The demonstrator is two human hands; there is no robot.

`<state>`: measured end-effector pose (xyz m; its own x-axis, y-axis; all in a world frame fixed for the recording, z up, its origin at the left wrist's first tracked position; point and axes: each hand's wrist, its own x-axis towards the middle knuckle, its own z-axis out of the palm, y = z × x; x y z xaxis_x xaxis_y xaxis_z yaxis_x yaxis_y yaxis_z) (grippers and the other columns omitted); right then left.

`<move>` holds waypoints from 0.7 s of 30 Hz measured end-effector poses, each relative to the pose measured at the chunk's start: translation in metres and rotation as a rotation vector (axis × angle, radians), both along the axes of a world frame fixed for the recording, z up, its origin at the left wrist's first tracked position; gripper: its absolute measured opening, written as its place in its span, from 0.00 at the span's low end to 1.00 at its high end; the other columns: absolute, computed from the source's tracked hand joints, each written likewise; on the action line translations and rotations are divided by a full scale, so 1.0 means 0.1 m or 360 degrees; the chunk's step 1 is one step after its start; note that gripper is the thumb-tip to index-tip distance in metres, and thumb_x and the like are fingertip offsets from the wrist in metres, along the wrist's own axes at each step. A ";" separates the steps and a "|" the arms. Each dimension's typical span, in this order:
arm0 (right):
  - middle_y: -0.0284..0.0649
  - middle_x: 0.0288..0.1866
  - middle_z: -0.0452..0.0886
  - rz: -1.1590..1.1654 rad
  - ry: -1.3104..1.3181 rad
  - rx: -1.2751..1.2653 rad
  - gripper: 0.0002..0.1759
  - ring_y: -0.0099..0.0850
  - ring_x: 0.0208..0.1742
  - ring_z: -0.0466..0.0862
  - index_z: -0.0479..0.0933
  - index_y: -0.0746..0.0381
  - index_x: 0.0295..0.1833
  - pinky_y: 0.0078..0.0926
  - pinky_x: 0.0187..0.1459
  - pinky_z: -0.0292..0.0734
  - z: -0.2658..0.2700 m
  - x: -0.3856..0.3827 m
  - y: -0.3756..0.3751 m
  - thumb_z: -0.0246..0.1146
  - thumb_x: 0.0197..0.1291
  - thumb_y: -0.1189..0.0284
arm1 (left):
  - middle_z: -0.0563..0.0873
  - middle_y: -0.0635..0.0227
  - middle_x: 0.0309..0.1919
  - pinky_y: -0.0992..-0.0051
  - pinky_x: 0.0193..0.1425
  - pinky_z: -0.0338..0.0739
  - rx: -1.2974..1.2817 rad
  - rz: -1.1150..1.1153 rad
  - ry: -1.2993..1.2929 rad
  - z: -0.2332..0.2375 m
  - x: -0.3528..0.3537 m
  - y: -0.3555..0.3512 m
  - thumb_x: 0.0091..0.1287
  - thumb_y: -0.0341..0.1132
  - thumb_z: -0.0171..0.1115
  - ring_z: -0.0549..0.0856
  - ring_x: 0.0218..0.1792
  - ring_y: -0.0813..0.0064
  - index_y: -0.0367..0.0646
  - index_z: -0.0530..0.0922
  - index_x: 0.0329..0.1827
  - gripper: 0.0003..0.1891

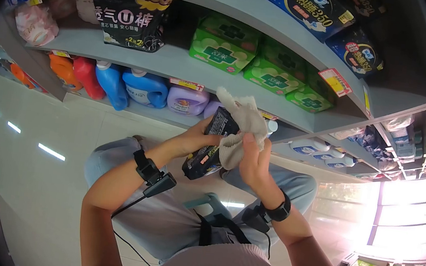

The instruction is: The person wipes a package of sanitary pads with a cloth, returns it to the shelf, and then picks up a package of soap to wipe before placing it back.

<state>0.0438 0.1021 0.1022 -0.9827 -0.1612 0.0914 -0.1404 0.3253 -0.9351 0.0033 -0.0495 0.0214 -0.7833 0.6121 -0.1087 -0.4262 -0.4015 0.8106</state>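
Observation:
My left hand [198, 141] is wrapped round a black plastic package [201, 163] with yellow and white print, tilted in front of my knees. In my right hand [255, 163] is a light grey cloth [250, 117], pinched between thumb and fingers. The cloth is bunched and lies over the right side of the package, hiding part of it. Both hands are close together below the edge of the lower shelf.
Green boxes [223, 48] and a black bag [129, 21] stand on the shelf [172, 55] ahead. Beneath it are blue bottles [144, 89] and a purple bottle [187, 100]. Dark blue packs [307, 8] sit higher up. A small stool [209, 205] shows between my legs.

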 end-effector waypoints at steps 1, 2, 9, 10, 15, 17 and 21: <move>0.50 0.54 0.72 0.0018 0.0022 -0.0124 0.25 0.36 0.54 0.73 0.59 0.73 0.61 0.30 0.57 0.64 0.03 0.04 -0.02 0.47 0.61 0.70 | 0.77 0.65 0.49 0.76 0.53 0.72 -0.0026 0.0008 0.0037 0.05 0.01 -0.01 0.56 0.34 0.63 0.77 0.48 0.77 0.39 0.61 0.62 0.31; 0.50 0.56 0.71 0.0035 0.0045 -0.0247 0.25 0.37 0.55 0.72 0.59 0.73 0.61 0.30 0.58 0.63 0.05 0.06 -0.03 0.47 0.61 0.70 | 0.76 0.66 0.49 0.76 0.54 0.71 -0.0052 0.0016 0.0073 0.08 0.02 -0.01 0.56 0.34 0.63 0.77 0.48 0.77 0.39 0.60 0.63 0.32; 0.50 0.58 0.70 0.0278 0.0247 -0.0184 0.24 0.36 0.57 0.71 0.59 0.74 0.60 0.28 0.58 0.63 -0.02 -0.01 0.07 0.46 0.60 0.72 | 0.76 0.65 0.49 0.76 0.54 0.70 -0.0132 0.0022 0.0103 0.07 0.04 -0.02 0.54 0.35 0.66 0.76 0.49 0.77 0.39 0.58 0.64 0.36; 0.50 0.56 0.71 0.0208 0.0229 -0.0122 0.24 0.35 0.56 0.72 0.60 0.74 0.60 0.28 0.57 0.64 -0.04 -0.02 0.12 0.46 0.61 0.71 | 0.76 0.65 0.49 0.76 0.53 0.70 -0.0142 -0.0001 0.0140 0.11 0.04 -0.04 0.53 0.35 0.67 0.76 0.49 0.77 0.40 0.58 0.65 0.36; 0.46 0.48 0.76 0.0024 0.0009 -0.0110 0.23 0.33 0.49 0.75 0.61 0.72 0.59 0.27 0.52 0.67 -0.17 -0.08 0.23 0.46 0.63 0.70 | 0.76 0.64 0.49 0.76 0.52 0.71 -0.0168 -0.0015 0.0201 0.17 0.05 -0.05 0.52 0.35 0.68 0.76 0.48 0.76 0.42 0.57 0.66 0.38; 0.42 0.41 0.78 -0.0158 -0.0032 -0.0023 0.21 0.30 0.43 0.75 0.66 0.71 0.55 0.26 0.47 0.69 -0.23 -0.11 0.27 0.47 0.63 0.67 | 0.75 0.64 0.49 0.77 0.52 0.71 -0.0177 0.0038 0.0182 0.16 0.06 -0.04 0.51 0.34 0.68 0.76 0.48 0.76 0.43 0.58 0.65 0.38; 0.41 0.39 0.77 -0.0296 -0.0223 0.0098 0.20 0.29 0.41 0.75 0.69 0.71 0.51 0.25 0.45 0.68 -0.30 -0.25 0.42 0.46 0.64 0.64 | 0.75 0.64 0.49 0.77 0.54 0.70 -0.0136 -0.0001 0.0359 0.15 0.04 -0.03 0.51 0.34 0.69 0.75 0.49 0.76 0.43 0.59 0.63 0.37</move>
